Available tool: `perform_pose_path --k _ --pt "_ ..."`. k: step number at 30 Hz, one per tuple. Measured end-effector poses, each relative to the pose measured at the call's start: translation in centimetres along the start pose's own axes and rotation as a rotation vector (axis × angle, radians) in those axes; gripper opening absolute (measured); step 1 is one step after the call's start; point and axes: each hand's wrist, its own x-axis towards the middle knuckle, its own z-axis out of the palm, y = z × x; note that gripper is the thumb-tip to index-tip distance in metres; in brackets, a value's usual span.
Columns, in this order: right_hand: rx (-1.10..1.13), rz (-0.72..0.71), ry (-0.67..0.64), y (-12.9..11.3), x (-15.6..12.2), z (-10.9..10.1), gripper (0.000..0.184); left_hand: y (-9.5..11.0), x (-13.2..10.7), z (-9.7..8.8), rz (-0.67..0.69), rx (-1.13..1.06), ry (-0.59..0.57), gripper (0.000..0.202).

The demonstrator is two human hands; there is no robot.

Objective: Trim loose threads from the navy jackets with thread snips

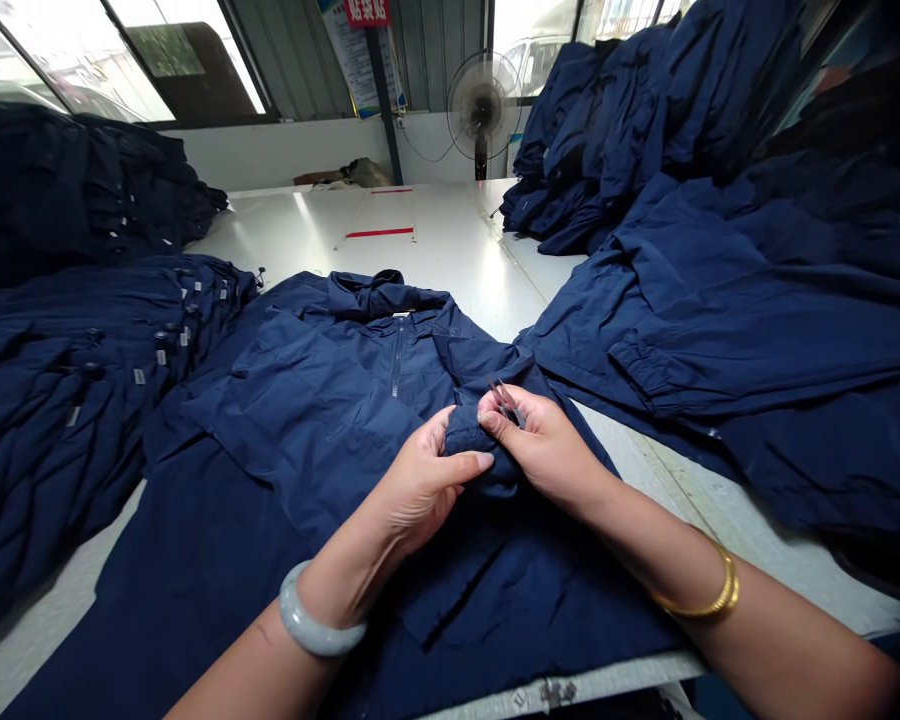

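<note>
Navy blue woven cloth spreads under your wrists: a collared, zip-fronted jacket [322,400] lying on the table directly beneath your grip and reaching out to both sides of it. Your left hand [427,470] pinches a gathered fold [469,432] of it between thumb and fingers. Your right hand [529,430] pinches the fold's other side, thumb against fingertips, while also holding small metal snips [501,395], tips pointing up and away from you.

To handle this well, you would likely keep the fold lightly taut between both pinches, and the blades off the fabric so that nothing gets nicked.

The jacket's long axis runs away from you, leaning a little left; past your grip, the dark metal zip [397,355] leads to the upturned navy collar [375,292], which points to the far side. Left of your grip lies a layered navy garment stack [52,370]; right of it, a loose navy garment heap [750,290]. Beyond, the glossy white table [450,255] stretches toward a round, caged fan [483,100].
</note>
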Motion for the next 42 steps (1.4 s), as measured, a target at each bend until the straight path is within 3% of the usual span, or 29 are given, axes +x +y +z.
perform_pose_path --k 3,8,10,14,21,27,29,34,38,42 --pt "0.074 0.033 0.007 -0.1 -0.1 0.0 0.017 0.1 0.0 0.0 -0.011 0.003 -0.003 0.040" --pt "-0.077 -0.044 0.068 0.0 0.1 -0.5 0.016 0.2 0.1 0.0 0.101 0.088 0.055 0.050" --pt "-0.107 -0.061 0.088 0.1 0.2 -0.7 0.015 0.3 0.1 -0.2 0.189 0.215 0.088 0.044" --pt "-0.103 -0.058 0.068 0.1 0.3 -0.8 0.017 0.1 0.5 -0.8 0.315 0.512 0.164 0.014" --pt "-0.102 -0.092 0.011 0.2 0.1 -0.3 0.017 -0.5 1.3 -2.0 0.446 0.829 0.210 0.015" --pt "-0.198 -0.174 -0.027 0.3 0.0 0.0 0.018 0.3 0.5 -1.6 0.706 1.191 0.292 0.007" --pt "-0.200 -0.184 -0.027 0.5 0.0 0.1 0.016 0.8 0.4 -1.7 0.760 1.189 0.253 0.012" --pt "-0.194 -0.153 -0.029 1.0 0.2 0.3 0.020 1.4 1.0 -2.5 0.669 1.069 0.069 0.015" --pt "-0.202 -0.111 -0.007 1.5 0.4 -0.2 0.025 1.5 1.5 -3.2 0.555 0.906 0.191 0.001" --pt "-0.359 -0.127 -0.019 1.6 0.6 -1.6 0.036 1.3 1.8 -3.6 0.403 0.679 0.241 0.017"
